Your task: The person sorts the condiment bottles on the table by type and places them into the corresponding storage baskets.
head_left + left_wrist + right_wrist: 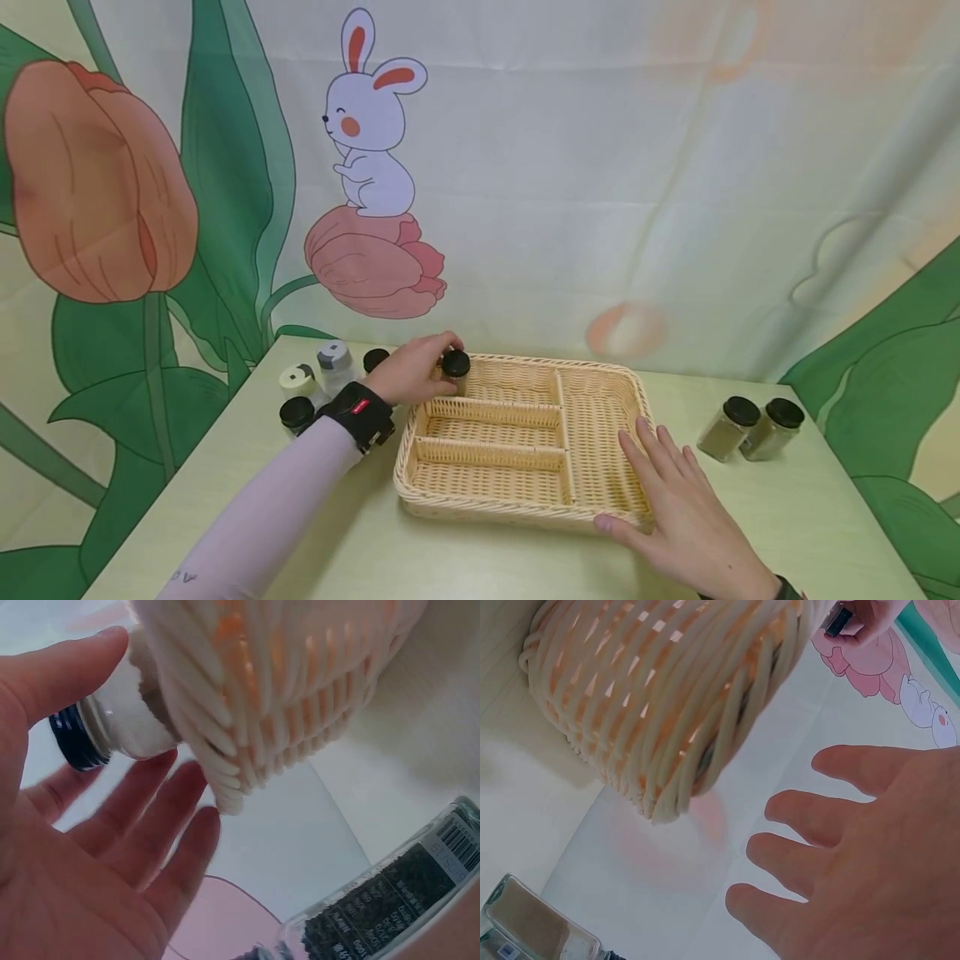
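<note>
A wicker basket (487, 504) with several compartments sits in the middle of the table. At its back left corner my left hand (411, 367) has thumb and fingers around a glass spice jar (456, 367) with a black cap. The jar is upright in the back left compartment. From the left wrist, the basket's rim hides the lower part of this jar (131, 720), and the fingers spread along its side. My right hand (678, 508) is at the basket's front right corner, fingers straight and spread. In the right wrist view those fingers (802, 874) hold nothing.
Left of the basket stand several more jars: a grey-capped jar (335, 358), a yellow-capped jar (298, 382) and black-capped ones (297, 412). Two black-capped jars (727, 429) stand close together to the right. A printed cloth (525, 208) hangs behind the table.
</note>
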`<state>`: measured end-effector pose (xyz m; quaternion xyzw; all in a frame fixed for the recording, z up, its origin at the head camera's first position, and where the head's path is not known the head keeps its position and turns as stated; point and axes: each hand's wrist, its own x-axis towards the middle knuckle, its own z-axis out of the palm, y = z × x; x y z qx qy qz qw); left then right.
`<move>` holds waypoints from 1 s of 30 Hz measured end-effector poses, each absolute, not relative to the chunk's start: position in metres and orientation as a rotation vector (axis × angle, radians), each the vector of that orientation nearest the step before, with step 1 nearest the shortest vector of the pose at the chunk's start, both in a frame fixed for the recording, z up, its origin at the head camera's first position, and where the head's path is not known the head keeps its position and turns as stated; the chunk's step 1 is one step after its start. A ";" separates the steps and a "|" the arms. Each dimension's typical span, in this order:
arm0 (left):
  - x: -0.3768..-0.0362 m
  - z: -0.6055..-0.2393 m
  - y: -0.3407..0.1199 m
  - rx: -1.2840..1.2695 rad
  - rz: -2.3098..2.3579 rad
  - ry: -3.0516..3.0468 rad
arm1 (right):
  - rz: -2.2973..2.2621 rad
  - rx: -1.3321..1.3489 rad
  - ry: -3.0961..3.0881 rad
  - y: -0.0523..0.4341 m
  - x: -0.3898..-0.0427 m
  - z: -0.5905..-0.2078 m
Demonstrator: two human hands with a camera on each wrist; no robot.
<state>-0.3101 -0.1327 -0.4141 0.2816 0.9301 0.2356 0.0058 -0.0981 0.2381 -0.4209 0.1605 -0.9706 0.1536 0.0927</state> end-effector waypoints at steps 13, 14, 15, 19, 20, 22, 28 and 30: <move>-0.263 -0.391 -0.138 0.880 0.699 3.097 | 0.498 0.469 -2.886 0.238 -0.099 -0.422; -0.258 -0.389 -0.137 0.904 0.697 3.101 | 0.505 0.468 -2.890 0.238 -0.099 -0.423; -0.252 -0.388 -0.137 0.919 0.693 3.103 | 0.509 0.467 -2.893 0.238 -0.100 -0.423; -0.232 -0.390 -0.134 0.997 0.647 3.125 | 0.512 0.467 -2.898 0.239 -0.100 -0.424; -0.227 -0.391 -0.134 1.018 0.642 3.126 | 0.514 0.467 -2.899 0.239 -0.100 -0.424; -0.217 -0.394 -0.132 1.066 0.636 3.133 | 0.518 0.468 -2.900 0.239 -0.100 -0.424; -0.189 -0.403 -0.127 1.206 0.636 3.132 | 0.534 0.449 -2.914 0.240 -0.101 -0.420; -0.180 -0.407 -0.127 1.242 0.637 3.120 | 0.544 0.437 -2.922 0.241 -0.102 -0.418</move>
